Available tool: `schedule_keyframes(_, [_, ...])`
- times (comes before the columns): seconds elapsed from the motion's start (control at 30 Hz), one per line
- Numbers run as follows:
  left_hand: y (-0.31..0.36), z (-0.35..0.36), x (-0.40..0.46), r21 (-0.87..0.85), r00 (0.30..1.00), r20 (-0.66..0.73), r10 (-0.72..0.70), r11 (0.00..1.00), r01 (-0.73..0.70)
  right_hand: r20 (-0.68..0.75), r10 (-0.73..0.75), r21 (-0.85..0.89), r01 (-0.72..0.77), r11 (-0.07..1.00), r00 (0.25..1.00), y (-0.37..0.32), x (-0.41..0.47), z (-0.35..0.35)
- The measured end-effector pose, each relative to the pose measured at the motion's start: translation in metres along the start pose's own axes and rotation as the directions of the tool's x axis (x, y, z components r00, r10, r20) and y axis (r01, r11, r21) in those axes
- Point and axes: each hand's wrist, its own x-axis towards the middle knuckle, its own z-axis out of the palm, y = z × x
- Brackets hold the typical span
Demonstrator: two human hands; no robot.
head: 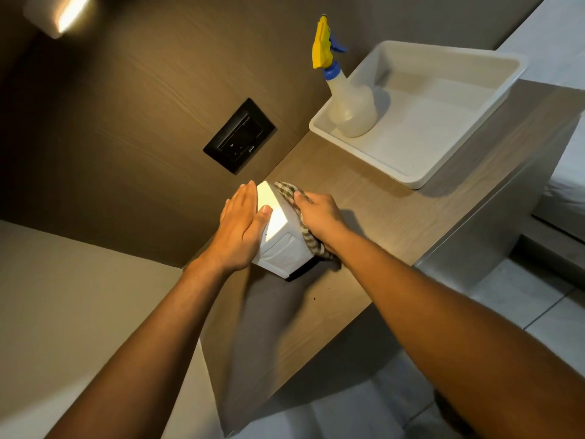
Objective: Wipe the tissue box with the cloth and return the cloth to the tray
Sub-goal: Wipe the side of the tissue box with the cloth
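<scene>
A white tissue box [280, 239] stands on the wooden shelf [364, 217] close to the wall. My left hand [242, 231] lies flat against the box's left side, fingers straight, thumb over the top. My right hand [319, 217] presses a brown-and-white striped cloth [304, 229] against the box's right side. The cloth runs from the box's far top corner down to its near bottom corner. The white plastic tray [421, 182] sits farther along the shelf to the right, apart from both hands.
A spray bottle [348, 99] with a yellow and blue trigger stands in the tray's left corner. A black wall socket [240, 136] is on the brown wall behind the box. The shelf's front edge drops to a tiled floor [506, 305].
</scene>
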Motion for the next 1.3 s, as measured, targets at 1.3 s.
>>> schedule_keyframes(1.3, [0.002,-0.002,0.001,0.058,1.0,0.003,-0.006,0.998,0.006,-0.001,0.038,-0.028,-0.038,0.999,0.999,-0.016,-0.007,0.001])
